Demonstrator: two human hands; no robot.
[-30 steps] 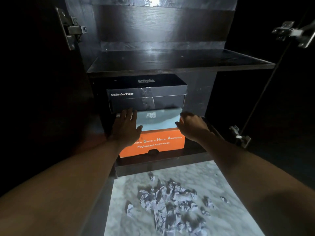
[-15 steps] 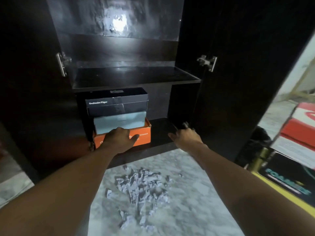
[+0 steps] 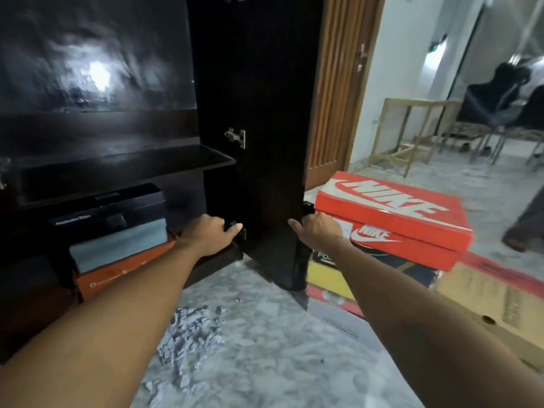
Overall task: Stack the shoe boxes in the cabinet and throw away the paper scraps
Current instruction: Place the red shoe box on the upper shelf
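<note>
both hands had left the stacked boxes; my right hand, loosely curled and holding nothing, neared the stiff, light red cardboard nike box; left hand unclear. best gripped by both ends.

Wooden rack by white wall; slatted wooden door; marble floor.

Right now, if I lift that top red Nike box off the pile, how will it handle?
The Nike box is lidded cardboard, so probably stiff, and light if empty. It is wide, so likely a two-hand lift. The lid may slip loose if you lift by it. The right hand is at its corner.
</note>
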